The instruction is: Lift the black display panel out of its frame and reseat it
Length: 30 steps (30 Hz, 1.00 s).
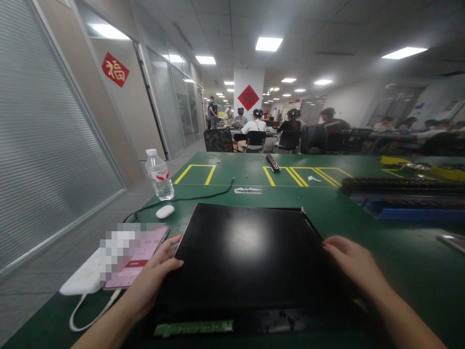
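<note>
A large flat black panel lies on the green table right in front of me. My left hand grips its left edge, thumb on top and fingers curled under. My right hand rests on its right edge with fingers bent over the side. Under the panel's near edge a strip of green circuit board and dark chassis parts show.
A phone lies on a white power bank left of the panel, with a white earbud case, black cable and water bottle behind. Dark component trays sit at right. Several people sit at far tables.
</note>
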### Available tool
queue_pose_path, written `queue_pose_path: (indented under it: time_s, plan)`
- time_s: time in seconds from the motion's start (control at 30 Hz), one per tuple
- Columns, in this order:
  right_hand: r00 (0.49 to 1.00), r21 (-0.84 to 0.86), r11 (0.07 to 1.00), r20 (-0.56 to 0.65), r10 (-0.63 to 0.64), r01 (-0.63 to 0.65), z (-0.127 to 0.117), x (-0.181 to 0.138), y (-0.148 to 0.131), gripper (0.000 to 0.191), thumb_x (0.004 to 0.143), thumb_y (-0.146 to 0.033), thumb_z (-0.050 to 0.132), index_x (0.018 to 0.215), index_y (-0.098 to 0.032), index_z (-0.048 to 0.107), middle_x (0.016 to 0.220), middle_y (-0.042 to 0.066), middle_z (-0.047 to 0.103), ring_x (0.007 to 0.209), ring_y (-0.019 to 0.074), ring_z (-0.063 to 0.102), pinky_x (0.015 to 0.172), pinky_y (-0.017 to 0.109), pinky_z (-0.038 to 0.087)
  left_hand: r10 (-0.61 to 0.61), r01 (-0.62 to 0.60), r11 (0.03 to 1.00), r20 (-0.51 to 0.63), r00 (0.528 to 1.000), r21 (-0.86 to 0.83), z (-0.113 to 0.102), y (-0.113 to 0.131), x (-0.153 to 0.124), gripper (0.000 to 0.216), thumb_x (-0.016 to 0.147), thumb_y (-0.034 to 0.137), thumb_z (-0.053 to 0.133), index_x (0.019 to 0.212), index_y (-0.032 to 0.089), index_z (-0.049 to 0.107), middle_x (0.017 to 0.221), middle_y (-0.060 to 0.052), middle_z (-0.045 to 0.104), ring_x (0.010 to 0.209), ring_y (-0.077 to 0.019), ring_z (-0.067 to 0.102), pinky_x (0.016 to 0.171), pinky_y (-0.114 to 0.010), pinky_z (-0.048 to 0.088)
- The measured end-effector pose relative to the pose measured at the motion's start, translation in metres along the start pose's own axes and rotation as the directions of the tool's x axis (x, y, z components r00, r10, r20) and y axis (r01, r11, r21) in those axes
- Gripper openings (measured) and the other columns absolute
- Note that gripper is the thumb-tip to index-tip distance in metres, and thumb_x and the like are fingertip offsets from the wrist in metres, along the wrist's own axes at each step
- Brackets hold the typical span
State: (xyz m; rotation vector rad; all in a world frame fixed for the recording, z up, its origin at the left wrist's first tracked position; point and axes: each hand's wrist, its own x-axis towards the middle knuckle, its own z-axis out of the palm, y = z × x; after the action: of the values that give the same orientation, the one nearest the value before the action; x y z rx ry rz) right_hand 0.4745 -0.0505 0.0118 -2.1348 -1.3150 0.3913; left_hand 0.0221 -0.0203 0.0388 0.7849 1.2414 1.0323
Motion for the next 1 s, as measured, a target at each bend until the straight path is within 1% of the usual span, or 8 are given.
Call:
queue_pose_path:
  time_s: [0.1, 0.23, 0.37, 0.53, 0.63, 0.8, 0.87, 1.0]
  plan:
    - [1.000, 0.002, 1.000, -0.002, 0.015, -0.015, 0.0001, 0.0009, 0.0009, 0.030, 0.076, -0.048, 0.054, 0.084, -0.029, 0.076, 0.087, 0.003, 0.079, 0.087, 0.0279, 0.072, 0.074, 0.037, 0.049, 0.019, -0.019, 1.000, -0.004, 1.000, 0.003, 0.0022, 0.0012, -0.0032, 0.077, 0.066, 0.022, 0.077, 0.139, 0.027, 0.053, 0.119, -0.008, 0.078, 0.101, -0.0328, 0.076, 0.091, -0.045, 0.058]
    - [1.000, 0.024, 0.999, -0.012, 0.022, -0.022, -0.0001, 0.0012, 0.0013, 0.028, 0.074, -0.047, 0.057, 0.085, -0.029, 0.076, 0.086, 0.003, 0.080, 0.085, 0.0286, 0.072, 0.072, 0.037, 0.050, 0.025, -0.025, 1.000, -0.006, 1.000, 0.016, 0.0041, 0.0024, -0.0055, 0.074, 0.067, 0.021, 0.075, 0.138, 0.028, 0.054, 0.120, -0.008, 0.077, 0.101, -0.0344, 0.076, 0.087, -0.045, 0.059]
    - [1.000, 0.012, 1.000, -0.012, 0.003, -0.003, -0.0006, 0.0014, 0.0011, 0.030, 0.074, -0.047, 0.056, 0.088, -0.029, 0.076, 0.084, 0.002, 0.079, 0.083, 0.0276, 0.072, 0.072, 0.036, 0.049, 0.048, -0.048, 0.998, 0.000, 0.999, -0.028, 0.0058, 0.0024, -0.0064, 0.070, 0.066, 0.019, 0.076, 0.134, 0.027, 0.057, 0.123, -0.007, 0.077, 0.108, -0.0336, 0.075, 0.094, -0.044, 0.057]
    - [1.000, 0.010, 1.000, -0.011, -0.004, 0.004, 0.0003, 0.0033, 0.0029, 0.035, 0.073, -0.049, 0.055, 0.092, -0.029, 0.076, 0.081, 0.002, 0.079, 0.080, 0.0272, 0.072, 0.072, 0.037, 0.049, 0.062, -0.063, 0.998, -0.032, 0.998, -0.030, 0.0070, 0.0014, -0.0066, 0.067, 0.070, 0.032, 0.083, 0.133, 0.028, 0.059, 0.124, -0.009, 0.077, 0.109, -0.0355, 0.074, 0.095, -0.047, 0.056]
    - [1.000, 0.029, 0.999, -0.003, 0.019, -0.019, 0.0008, 0.0042, 0.0045, 0.038, 0.073, -0.051, 0.055, 0.095, -0.028, 0.075, 0.081, 0.003, 0.079, 0.083, 0.0280, 0.072, 0.075, 0.038, 0.049, 0.124, -0.125, 0.992, -0.046, 0.991, -0.023, 0.0061, 0.0005, -0.0059, 0.066, 0.070, 0.036, 0.085, 0.132, 0.026, 0.062, 0.127, -0.009, 0.075, 0.117, -0.0359, 0.070, 0.102, -0.046, 0.053]
    - [0.999, 0.076, 0.996, -0.009, 0.039, -0.038, 0.0007, 0.0039, 0.0039, 0.037, 0.070, -0.050, 0.058, 0.095, -0.028, 0.074, 0.078, 0.003, 0.079, 0.081, 0.0285, 0.072, 0.076, 0.038, 0.050, 0.257, -0.252, 0.965, -0.071, 0.964, 0.068, 0.0037, -0.0004, -0.0042, 0.061, 0.067, 0.043, 0.087, 0.122, 0.024, 0.072, 0.134, -0.009, 0.072, 0.133, -0.0382, 0.058, 0.111, -0.044, 0.047]
    - [0.999, 0.095, 0.995, -0.016, 0.033, -0.031, 0.0004, 0.0035, 0.0026, 0.035, 0.069, -0.048, 0.059, 0.093, -0.028, 0.074, 0.078, 0.003, 0.078, 0.079, 0.0282, 0.072, 0.076, 0.038, 0.050, 0.281, -0.273, 0.958, -0.085, 0.956, 0.087, 0.0032, -0.0009, -0.0036, 0.060, 0.066, 0.044, 0.087, 0.121, 0.023, 0.073, 0.132, -0.010, 0.073, 0.133, -0.0390, 0.058, 0.111, -0.046, 0.046]
    - [0.999, 0.115, 0.993, -0.030, 0.034, -0.030, -0.0005, 0.0026, -0.0003, 0.033, 0.067, -0.048, 0.059, 0.089, -0.028, 0.074, 0.077, 0.003, 0.079, 0.079, 0.0289, 0.073, 0.075, 0.039, 0.050, 0.299, -0.289, 0.951, -0.087, 0.950, 0.109, 0.0001, -0.0009, -0.0019, 0.061, 0.062, 0.043, 0.089, 0.118, 0.023, 0.075, 0.128, -0.011, 0.075, 0.125, -0.0402, 0.064, 0.106, -0.047, 0.051]
